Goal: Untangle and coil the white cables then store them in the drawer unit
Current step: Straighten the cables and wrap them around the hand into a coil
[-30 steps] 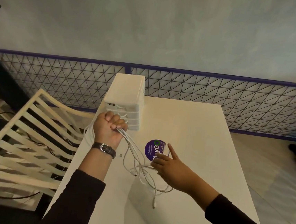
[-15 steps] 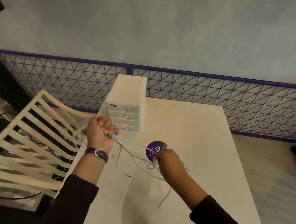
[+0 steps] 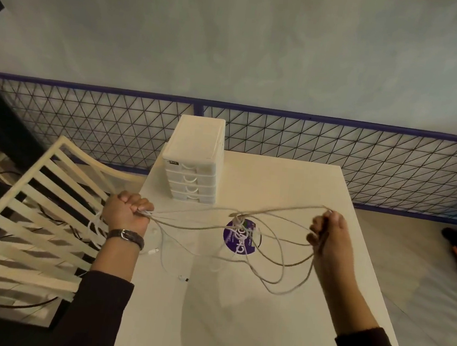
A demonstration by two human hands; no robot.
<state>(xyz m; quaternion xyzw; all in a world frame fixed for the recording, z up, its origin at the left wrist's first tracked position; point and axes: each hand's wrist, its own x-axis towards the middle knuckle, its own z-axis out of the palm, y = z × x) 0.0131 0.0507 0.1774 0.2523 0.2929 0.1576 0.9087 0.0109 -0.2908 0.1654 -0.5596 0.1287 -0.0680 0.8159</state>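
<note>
**Cables stretched between both hands, knot not yet free**

I have the white cables (image 3: 240, 221) strung in the air across the worktop (image 3: 290, 184), knotted together above the purple sticker (image 3: 238, 246) near its middle. My left hand (image 3: 127, 213) is a tight fist at the left edge, gripping a bundle of strands, with a few more loops hanging behind it on the chair (image 3: 35, 224) side. My right hand (image 3: 327, 235) is up near the right edge, fingers curled round the far bends of several loops. Slack hangs down toward the near edge, and two plug ends (image 3: 183, 278) lie or dangle low over the worktop. The drawer unit (image 3: 195, 158) stands at the far left corner with all four drawers shut, so I judge nothing is stored and no coil has been started.

The main risk, as I see it, is in pulling. If I spread my hands further, the knot could cinch down and become harder to pick apart. I would rather ease the tension and feed one end back through. The loops behind my left hand could snag on the chair slats if I lift away sharply. The free plugs could whip or catch in a neighbouring loop. The upper strands pass just in front of the drawer unit, and a sideways sweep might nudge it.
</note>
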